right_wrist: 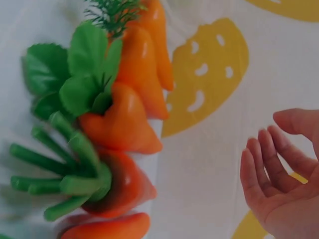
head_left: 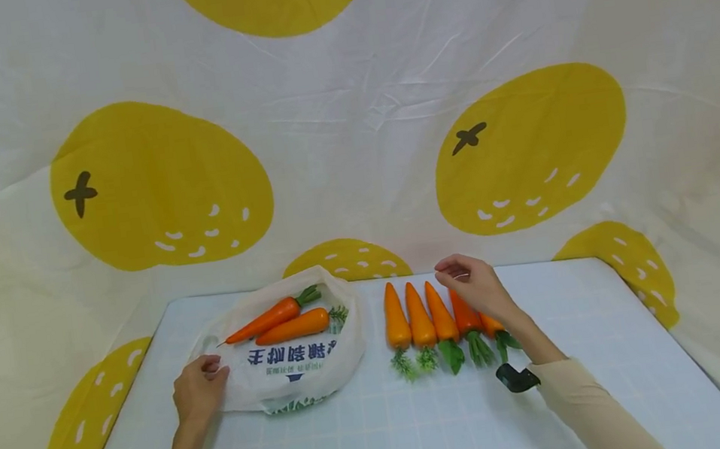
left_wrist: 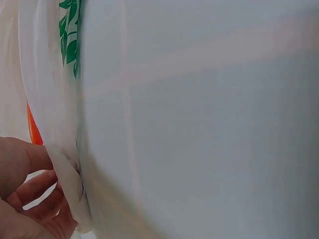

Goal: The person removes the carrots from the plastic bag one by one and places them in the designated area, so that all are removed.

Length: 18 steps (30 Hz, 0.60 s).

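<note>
Two hands, both mine: my left hand (head_left: pixel 199 388) pinches the rim of one white printed bag (head_left: pixel 351 341); my right hand (head_left: pixel 477 287), fingers loosely bent, thumb apart, hovers over the right end of a row of five carrots (head_left: pixel 442 314), leaves toward me. Two bagged carrots (head_left: pixel 295 327) lie seemingly inside the bag. One pale table (head_left: pixel 388 441) bears everything; one fruit-patterned sheet (head_left: pixel 353 172) hangs behind.

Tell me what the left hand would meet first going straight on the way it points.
The printed white bag, whose rim the left hand pinches. Past that rim, the tip of the farther carrot in the bag looks likeliest, though depth is unclear.
</note>
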Each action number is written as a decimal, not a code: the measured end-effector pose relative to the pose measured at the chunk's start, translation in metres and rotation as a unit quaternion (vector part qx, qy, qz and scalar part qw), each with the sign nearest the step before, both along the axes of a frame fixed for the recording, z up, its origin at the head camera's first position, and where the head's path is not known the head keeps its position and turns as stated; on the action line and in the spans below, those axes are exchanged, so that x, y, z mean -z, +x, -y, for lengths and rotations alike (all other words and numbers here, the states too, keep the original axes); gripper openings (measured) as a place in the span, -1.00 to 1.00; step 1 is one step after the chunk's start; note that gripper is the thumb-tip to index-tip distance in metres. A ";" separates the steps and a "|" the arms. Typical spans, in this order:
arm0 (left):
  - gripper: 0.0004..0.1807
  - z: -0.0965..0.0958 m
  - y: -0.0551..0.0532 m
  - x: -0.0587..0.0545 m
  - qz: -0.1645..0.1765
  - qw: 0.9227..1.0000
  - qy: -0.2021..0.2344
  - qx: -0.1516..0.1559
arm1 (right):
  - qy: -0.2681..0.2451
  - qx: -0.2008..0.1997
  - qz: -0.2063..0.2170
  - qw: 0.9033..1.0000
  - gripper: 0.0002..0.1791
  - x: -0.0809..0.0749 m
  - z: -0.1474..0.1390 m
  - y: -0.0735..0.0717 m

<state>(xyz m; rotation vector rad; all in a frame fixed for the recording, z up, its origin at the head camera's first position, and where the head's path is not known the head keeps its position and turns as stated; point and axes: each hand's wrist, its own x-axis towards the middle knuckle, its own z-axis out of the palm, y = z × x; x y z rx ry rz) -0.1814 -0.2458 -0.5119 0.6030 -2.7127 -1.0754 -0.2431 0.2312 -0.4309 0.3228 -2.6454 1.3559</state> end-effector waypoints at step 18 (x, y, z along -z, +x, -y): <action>-0.71 -0.002 0.001 -0.003 0.004 1.000 -0.003 0.001 | -0.049 -0.088 -0.062 0.993 -0.80 -0.011 0.060 -0.011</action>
